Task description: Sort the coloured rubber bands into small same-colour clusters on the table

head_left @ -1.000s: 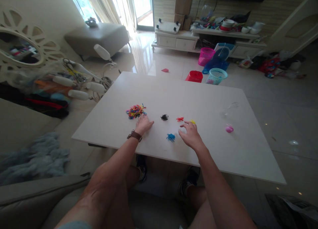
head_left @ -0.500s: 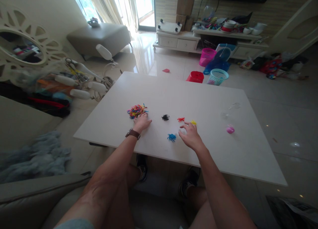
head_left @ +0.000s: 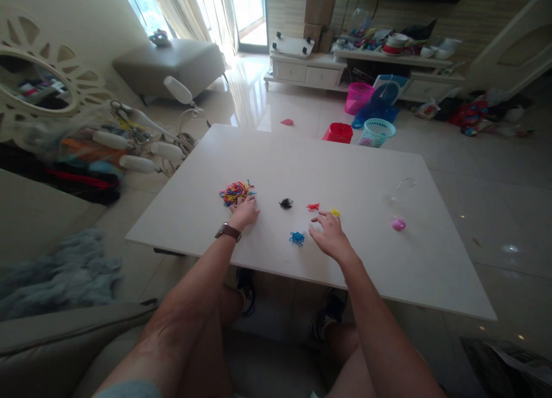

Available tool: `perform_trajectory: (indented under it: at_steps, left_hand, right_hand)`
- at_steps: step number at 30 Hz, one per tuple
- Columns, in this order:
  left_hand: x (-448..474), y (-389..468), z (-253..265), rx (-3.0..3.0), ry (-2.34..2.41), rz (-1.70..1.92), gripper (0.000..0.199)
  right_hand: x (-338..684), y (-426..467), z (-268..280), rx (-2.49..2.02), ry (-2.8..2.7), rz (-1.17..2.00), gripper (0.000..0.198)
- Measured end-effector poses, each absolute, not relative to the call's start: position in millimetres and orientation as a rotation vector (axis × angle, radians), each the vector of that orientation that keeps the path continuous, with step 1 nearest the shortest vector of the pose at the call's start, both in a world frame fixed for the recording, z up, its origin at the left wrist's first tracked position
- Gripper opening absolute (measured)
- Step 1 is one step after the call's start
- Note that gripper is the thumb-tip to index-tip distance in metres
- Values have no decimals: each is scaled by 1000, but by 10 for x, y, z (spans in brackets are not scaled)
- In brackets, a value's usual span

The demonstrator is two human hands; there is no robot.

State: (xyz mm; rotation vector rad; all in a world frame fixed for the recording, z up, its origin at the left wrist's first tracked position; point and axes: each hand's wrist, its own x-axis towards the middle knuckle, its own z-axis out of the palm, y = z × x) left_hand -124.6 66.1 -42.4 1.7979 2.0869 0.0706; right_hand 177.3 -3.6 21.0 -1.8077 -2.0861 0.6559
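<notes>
A mixed-colour pile of small stringy bands, like rubber bands (head_left: pixel 236 192), lies on the left half of the white table (head_left: pixel 267 156). My left hand (head_left: pixel 245 213), with a brown-strapped watch (head_left: pixel 228 232) on its wrist, touches the near edge of this pile with fingers apart. To the right are little heaps of black bands (head_left: pixel 286 203), red bands (head_left: pixel 313 207), yellow bands (head_left: pixel 335 213) and, closer to me, blue bands (head_left: pixel 297 238). My right hand (head_left: pixel 330 234) hovers with curved, parted fingers between the blue and yellow heaps, holding nothing visible.
A pink round object (head_left: pixel 398 224) and a clear plastic piece (head_left: pixel 405 183) sit on the table's right side. Beyond the far edge stand a red bin (head_left: pixel 338 132) and a light blue basket (head_left: pixel 378 131). A floor lamp (head_left: pixel 166 150) rises near the left edge.
My left hand has shifted very slightly at the pile's edge. The right hand keeps its place, and the heaps look the same; the view has moved a little.
</notes>
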Motion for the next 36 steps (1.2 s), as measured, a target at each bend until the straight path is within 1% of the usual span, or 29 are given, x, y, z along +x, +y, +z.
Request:
perform_trajectory:
  at_steps: [4, 6, 9, 14, 16, 20, 25, 30, 36]
  left_hand:
    - [-1213, 693, -363, 1730, 2135, 231, 43]
    - [-1222, 735, -314, 1665, 2167, 410, 40]
    - [-1268, 794, -241, 1541, 2127, 715, 31]
    - [-1224, 783, -148, 1189, 1848, 1134, 12]
    - [-1111, 731, -93, 1022, 1622, 1228, 15]
    - [-766, 582, 50, 792, 1225, 1164, 42]
    - [-315, 419, 137, 651, 1005, 1083, 38]
    - [-50, 317, 192, 589, 884, 1050, 34]
    - [10, 261, 214, 612, 852, 1028, 34]
  right_hand:
    - [1772, -42, 221, -1807, -2082, 649, 30]
    - [1770, -45, 227, -1806, -2080, 646, 30]
    - [1767, -44, 232, -1796, -2083, 648, 29]
    - [1761, -30, 245, -1756, -2049, 635, 26]
    - [1754, -20, 261, -1723, -2026, 622, 23]
    - [1710, -1, 319, -1622, -1934, 646, 18]
    - [1590, 2, 414, -1479, -1756, 726, 12]
    - [1525, -16, 458, -1409, -1654, 744, 14]
    - [1519, -52, 487, -1469, -1635, 701, 18]
